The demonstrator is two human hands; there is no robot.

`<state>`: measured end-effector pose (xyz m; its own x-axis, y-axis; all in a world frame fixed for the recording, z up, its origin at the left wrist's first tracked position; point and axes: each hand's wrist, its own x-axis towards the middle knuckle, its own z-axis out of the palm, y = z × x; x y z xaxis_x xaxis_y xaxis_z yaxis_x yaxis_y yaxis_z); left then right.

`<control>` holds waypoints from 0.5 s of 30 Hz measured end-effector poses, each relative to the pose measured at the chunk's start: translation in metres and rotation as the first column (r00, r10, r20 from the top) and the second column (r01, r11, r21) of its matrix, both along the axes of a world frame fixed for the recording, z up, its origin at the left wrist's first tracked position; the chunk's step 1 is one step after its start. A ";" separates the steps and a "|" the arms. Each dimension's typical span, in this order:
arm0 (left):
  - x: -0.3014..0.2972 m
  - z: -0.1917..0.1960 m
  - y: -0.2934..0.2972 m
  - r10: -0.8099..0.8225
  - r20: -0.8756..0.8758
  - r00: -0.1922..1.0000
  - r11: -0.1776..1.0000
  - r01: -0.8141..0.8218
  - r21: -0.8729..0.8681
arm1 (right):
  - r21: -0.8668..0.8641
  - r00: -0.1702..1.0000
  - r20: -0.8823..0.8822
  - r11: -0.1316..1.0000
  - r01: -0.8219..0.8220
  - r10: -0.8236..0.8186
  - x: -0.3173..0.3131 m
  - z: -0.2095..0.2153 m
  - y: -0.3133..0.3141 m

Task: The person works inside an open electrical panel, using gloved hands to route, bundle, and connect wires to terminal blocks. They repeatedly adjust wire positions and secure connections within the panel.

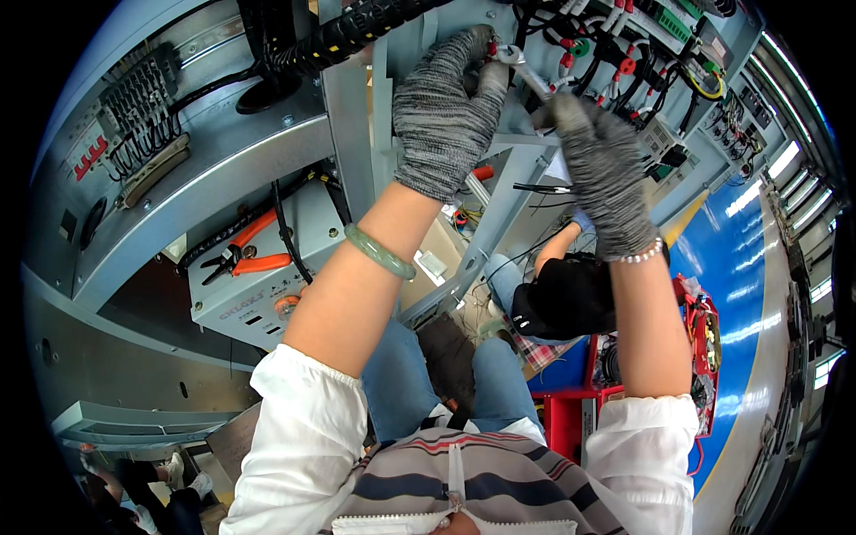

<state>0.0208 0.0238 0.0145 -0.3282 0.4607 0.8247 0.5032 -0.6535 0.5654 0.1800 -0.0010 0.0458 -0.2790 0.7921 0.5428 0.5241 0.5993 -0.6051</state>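
Note:
In a grey knitted glove, my left hand (pixel 446 111) is up against the cabinet panel at the top middle. Its thumb and forefinger close around a small spot where a bit of red shows; what they pinch is mostly hidden. My right hand (pixel 602 169), gloved the same way, grips the lower end of a silver wrench (pixel 533 78). The wrench slants up to the left, and its head lies beside my left fingertips, at a fastening I cannot make out. Black cables with red and white sleeves (pixel 568 61) run just right of the wrench.
Orange-handled pliers (pixel 254 254) lie on a grey box (pixel 241 303) at the left. A thick black cable bundle (pixel 348 40) crosses the top. Below my right forearm a person in black (pixel 571 299) crouches by a red tool cart (pixel 571 428). Metal frame bars surround my left arm.

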 end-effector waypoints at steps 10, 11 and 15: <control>0.001 -0.007 0.009 0.037 -0.003 0.999 0.998 -0.037 0.059 | 0.153 0.981 0.195 0.987 -0.048 0.018 0.016 0.053 0.032; 0.002 -0.007 0.008 0.038 0.008 0.999 0.997 -0.038 0.067 | 0.180 0.980 0.196 0.983 -0.019 -0.017 0.011 0.056 0.028; 0.004 -0.004 0.006 0.063 -0.003 0.998 0.997 -0.063 0.044 | 0.322 0.908 0.304 0.928 0.187 -0.288 0.019 0.066 0.042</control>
